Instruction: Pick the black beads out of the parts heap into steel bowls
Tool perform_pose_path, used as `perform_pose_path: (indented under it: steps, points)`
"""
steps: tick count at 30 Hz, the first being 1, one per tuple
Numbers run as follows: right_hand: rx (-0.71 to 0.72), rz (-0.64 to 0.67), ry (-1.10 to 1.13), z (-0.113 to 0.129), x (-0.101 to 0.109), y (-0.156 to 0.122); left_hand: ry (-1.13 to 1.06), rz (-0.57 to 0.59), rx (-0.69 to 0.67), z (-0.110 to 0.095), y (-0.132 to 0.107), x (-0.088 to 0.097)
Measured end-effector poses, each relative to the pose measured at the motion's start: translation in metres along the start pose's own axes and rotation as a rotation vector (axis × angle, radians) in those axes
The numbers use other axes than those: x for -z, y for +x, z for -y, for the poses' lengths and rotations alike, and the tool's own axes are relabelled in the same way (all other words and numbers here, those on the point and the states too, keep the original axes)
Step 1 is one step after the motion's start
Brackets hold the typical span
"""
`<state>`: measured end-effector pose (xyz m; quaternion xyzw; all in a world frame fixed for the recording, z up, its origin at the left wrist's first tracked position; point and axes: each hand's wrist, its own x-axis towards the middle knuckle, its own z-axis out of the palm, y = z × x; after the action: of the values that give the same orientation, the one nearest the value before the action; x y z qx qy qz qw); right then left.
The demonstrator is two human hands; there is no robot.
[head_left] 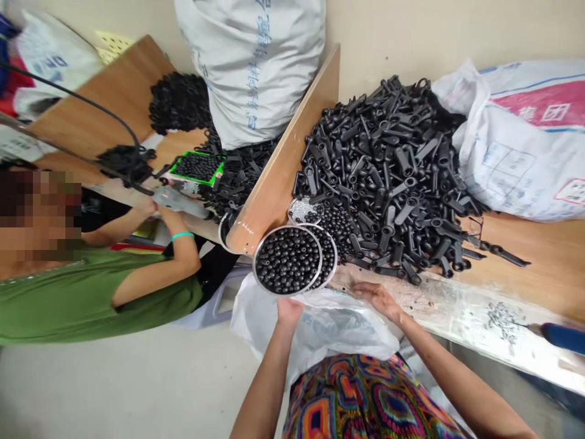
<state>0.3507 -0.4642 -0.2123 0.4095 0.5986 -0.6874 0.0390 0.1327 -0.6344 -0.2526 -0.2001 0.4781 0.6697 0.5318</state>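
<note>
My left hand (289,311) is at the near rim of a round metal bowl (287,261) full of small black balls, holding it from below; its fingers are hidden under the bowl. The bowl overlaps a second metal bowl (329,263), also holding black balls. My right hand (378,300) reaches along the bench's front edge, fingers stretched out, above the mouth of a white plastic sack (336,332). That sack hangs between my forearms, against the bench. Behind the bowls is a small dish of silvery bits (305,209), beside loose black balls (338,228).
A large heap of black plastic handle-like parts (384,177) covers the bench behind. A wooden divider (292,140) stands at left. Full sacks (525,140) lie at right. Small metal pieces (503,320) lie near a blue-handled tool (562,337). A co-worker in green (105,305) sits left.
</note>
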Motion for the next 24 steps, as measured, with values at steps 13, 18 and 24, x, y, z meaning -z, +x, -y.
perform_pose_path:
  steps: [13, 18, 24]
  points:
    - [-0.131, 0.031, 0.42, 0.063, -0.073, 0.039, -0.115, 0.158, 0.07, -0.027, -0.003, 0.013]
    - [-0.195, -0.068, 0.443, 0.058, -0.086, 0.05, -0.057, 0.272, 0.1, -0.039, 0.001, 0.023]
    - [-0.252, 0.062, 0.518, 0.07, -0.066, 0.061, 0.058, 0.32, 0.138, -0.045, 0.004, 0.027]
